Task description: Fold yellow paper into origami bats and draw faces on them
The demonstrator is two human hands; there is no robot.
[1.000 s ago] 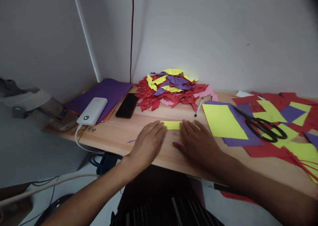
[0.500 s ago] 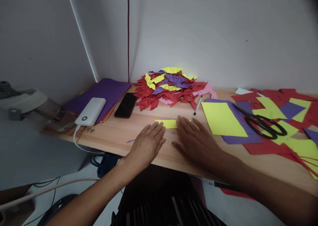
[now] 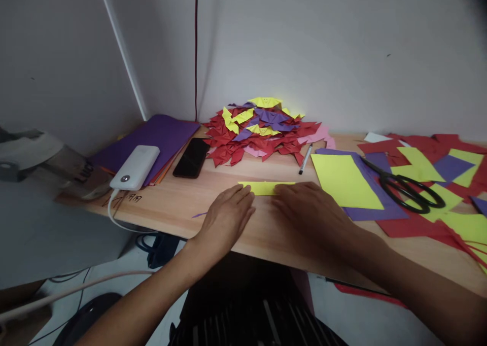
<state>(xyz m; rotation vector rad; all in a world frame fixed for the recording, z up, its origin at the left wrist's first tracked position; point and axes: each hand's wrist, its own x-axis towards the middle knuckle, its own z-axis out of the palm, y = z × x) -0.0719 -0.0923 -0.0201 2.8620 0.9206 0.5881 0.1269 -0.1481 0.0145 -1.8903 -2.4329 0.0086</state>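
Note:
A narrow folded strip of yellow paper [image 3: 265, 188] lies flat on the wooden table between my hands. My left hand [image 3: 231, 210] rests palm down with its fingers stretched out, their tips on the paper's left end. At the right end is my right hand [image 3: 310, 209], its fingers bent and drawn together on the paper's edge; fingertips and thumb are partly hidden. Behind the strip is a heap of red, purple, yellow and pink folded paper figures [image 3: 266, 125], some with drawn faces. A pen [image 3: 306, 159] lies right of the heap.
To the right are yellow sheets [image 3: 347, 181], black-handled scissors [image 3: 413, 191] and red paper scraps [image 3: 414, 228]. On the left lie a phone [image 3: 191, 158], a white power bank [image 3: 136, 168] with a cable, purple sheets [image 3: 171, 133] and a clear container [image 3: 76, 171]. A wall stands behind.
My right hand has gone from lying flat to bent fingers at the paper's right end, slightly farther right. The left hand stays nearly still. The view has shifted slightly.

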